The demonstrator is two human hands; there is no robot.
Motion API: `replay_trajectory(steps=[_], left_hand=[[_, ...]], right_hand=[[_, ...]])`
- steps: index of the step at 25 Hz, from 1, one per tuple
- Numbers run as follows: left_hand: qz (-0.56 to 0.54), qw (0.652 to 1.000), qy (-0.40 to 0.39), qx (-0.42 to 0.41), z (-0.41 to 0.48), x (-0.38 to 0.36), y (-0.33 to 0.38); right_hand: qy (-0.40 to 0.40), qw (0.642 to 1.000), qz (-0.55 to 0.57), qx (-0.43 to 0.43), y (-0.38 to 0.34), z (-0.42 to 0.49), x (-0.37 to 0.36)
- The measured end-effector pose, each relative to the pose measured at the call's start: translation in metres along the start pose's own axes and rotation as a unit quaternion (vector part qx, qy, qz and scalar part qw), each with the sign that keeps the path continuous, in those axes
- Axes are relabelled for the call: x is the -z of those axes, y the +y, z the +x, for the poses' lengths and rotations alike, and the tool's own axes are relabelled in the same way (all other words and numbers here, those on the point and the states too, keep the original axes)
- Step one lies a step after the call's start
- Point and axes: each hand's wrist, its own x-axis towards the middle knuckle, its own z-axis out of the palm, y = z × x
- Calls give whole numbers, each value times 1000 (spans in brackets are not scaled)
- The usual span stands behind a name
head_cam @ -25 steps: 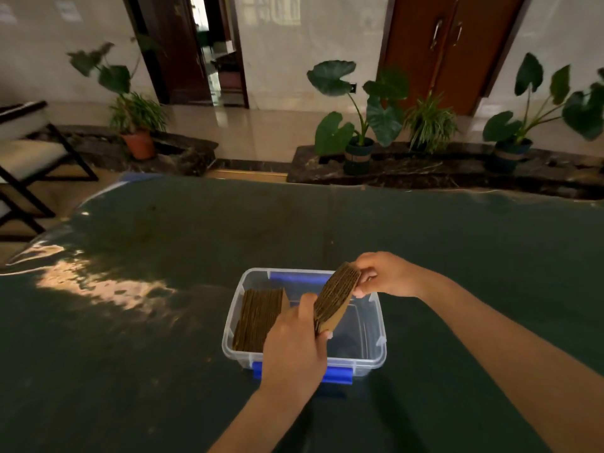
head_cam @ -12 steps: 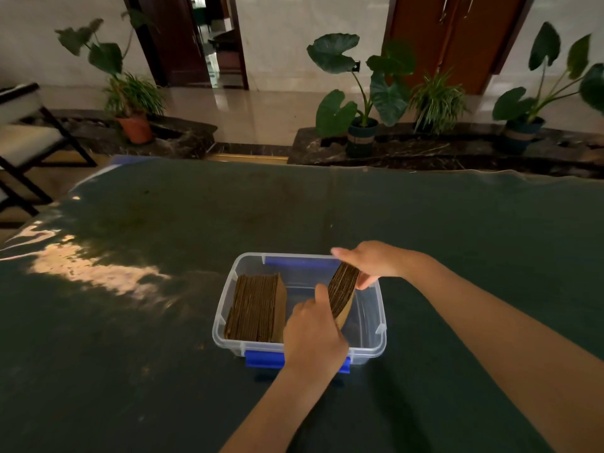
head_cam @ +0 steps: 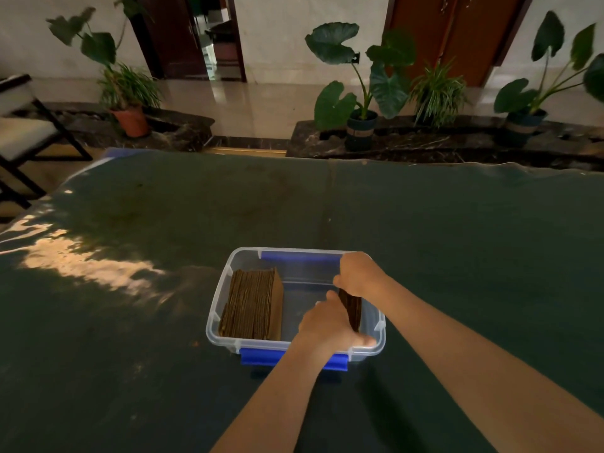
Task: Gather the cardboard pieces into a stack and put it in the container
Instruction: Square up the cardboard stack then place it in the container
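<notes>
Both hands are inside the clear plastic container [head_cam: 218, 308] on the dark green worktop [head_cam: 457, 243], pinching one cardboard stack [head_cam: 353, 309] standing on edge at the box's right side. The left hand [head_cam: 327, 326] has its fingers [head_cam: 364, 340] curled tight around the stack's near end, and the right hand [head_cam: 359, 273] clamps down on the far end from above. Neither grip looks loose. Left of the fingers, well apart from them, a second cardboard stack [head_cam: 253, 305] leans against the left wall. Blue latches [head_cam: 261, 356] sit just below the left hand.
</notes>
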Motion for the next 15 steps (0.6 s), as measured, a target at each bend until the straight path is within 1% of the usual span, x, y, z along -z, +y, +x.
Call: replay_trajectory(steps=[2, 4, 6, 9, 11, 13, 15], left_hand=[[-23, 999, -35, -25, -2, 7, -2], [-53, 995, -71, -53, -5, 13, -3], [-77, 992, -86, -54, -2, 13, -2], [-81, 993, -76, -36, 4, -2, -7], [-60, 996, -67, 0, 15, -8, -5], [-1, 995, -90, 38, 29, -10, 0], [3, 989, -144, 43, 42, -15, -1]], right_hand=[[-10, 1000, 7, -14, 0, 0, -1], [14, 998, 51, -20, 0, -2, -5], [47, 996, 74, -19, -1, -3, -7], [19, 997, 58, -40, -3, -4, -9], [30, 997, 53, -38, -4, -8, -12], [53, 998, 11, -17, -6, -15, -15], [79, 996, -44, 4, -6, -21, -19]])
